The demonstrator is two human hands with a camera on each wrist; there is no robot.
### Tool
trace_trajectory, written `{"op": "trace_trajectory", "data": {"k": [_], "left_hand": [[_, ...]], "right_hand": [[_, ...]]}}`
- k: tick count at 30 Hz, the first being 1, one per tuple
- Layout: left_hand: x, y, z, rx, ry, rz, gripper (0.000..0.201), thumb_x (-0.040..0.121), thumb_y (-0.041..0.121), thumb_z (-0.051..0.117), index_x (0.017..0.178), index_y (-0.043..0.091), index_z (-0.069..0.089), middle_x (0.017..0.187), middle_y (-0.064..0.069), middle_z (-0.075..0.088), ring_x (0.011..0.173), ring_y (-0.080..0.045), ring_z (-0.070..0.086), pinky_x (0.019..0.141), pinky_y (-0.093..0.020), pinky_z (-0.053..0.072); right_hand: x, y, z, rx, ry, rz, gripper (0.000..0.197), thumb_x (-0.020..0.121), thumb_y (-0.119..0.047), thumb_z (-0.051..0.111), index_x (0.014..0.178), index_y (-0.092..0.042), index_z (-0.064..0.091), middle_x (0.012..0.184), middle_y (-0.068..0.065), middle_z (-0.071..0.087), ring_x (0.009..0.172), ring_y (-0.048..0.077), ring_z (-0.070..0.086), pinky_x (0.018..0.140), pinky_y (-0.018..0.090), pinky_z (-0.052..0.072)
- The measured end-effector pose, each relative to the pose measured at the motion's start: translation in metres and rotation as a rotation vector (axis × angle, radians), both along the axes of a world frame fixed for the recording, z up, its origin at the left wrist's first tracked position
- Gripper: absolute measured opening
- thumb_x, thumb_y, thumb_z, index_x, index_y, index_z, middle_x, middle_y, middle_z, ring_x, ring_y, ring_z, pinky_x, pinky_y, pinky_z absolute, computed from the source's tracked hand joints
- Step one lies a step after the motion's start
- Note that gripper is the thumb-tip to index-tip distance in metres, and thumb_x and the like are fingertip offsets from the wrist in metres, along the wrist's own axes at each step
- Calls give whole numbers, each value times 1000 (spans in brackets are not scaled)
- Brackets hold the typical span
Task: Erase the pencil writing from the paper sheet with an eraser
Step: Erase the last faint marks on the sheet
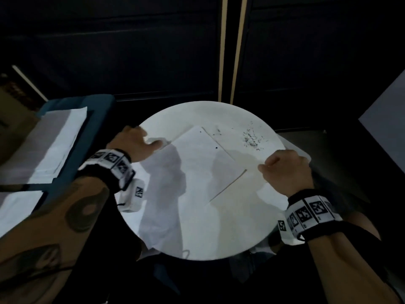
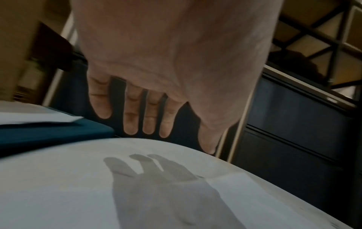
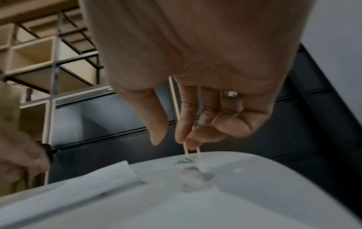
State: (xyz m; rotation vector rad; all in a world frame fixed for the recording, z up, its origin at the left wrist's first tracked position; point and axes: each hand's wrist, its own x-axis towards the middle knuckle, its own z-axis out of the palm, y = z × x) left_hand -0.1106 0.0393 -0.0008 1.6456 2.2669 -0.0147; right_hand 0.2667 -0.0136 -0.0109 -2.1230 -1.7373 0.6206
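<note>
L hand point(image 2: 156, 65) fingers point(image 2: 133, 111) spread above paper sheet point(image 1: 197, 163); R hand point(image 3: 195, 62) fingers point(image 3: 184, 120) loosely curled (nothing held).

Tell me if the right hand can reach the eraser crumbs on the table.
Probably yes: the eraser crumbs lie in the open on the table just beyond the right hand, with nothing standing between them.

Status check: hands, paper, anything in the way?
Left hand open, above table edge. Right hand loosely curled, no grip seen. Paper on table, one corner curled; eraser not visible. Crumbs beyond paper, nothing blocking.
</note>
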Motion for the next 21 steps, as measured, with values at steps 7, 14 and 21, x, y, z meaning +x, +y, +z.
{"op": "trace_trajectory", "data": {"k": [7, 14, 21], "left_hand": [[-64, -92, -28, -129, -197, 403, 124, 84, 84, 56, 164, -2, 15, 152, -28, 48, 133, -43, 55, 104, -45, 50], [-44, -136, -54, -157, -420, 337, 66, 81, 72, 75, 72, 7, 62, 54, -3, 68, 54, -20, 68, 53, -25, 48], [-54, -144, -48, 59, -381, 339, 33, 86, 54, 74, 79, 22, 68, 68, -1, 76, 70, -23, 75, 81, -40, 62]], "right_hand": [[-66, 36, -11, -76, -83, 276, 40, 89, -23, 69, 128, -14, 65, 133, 8, 63, 128, 31, 55, 105, 36, 46], [-102, 60, -12, -167, -122, 241, 14, 81, -13, 68, 80, -13, 54, 76, 10, 54, 75, 31, 56, 56, 28, 43], [-88, 66, -8, -105, 131, 185, 2, 84, -8, 70, 82, -8, 70, 78, 7, 69, 66, 26, 65, 61, 25, 50]]}}
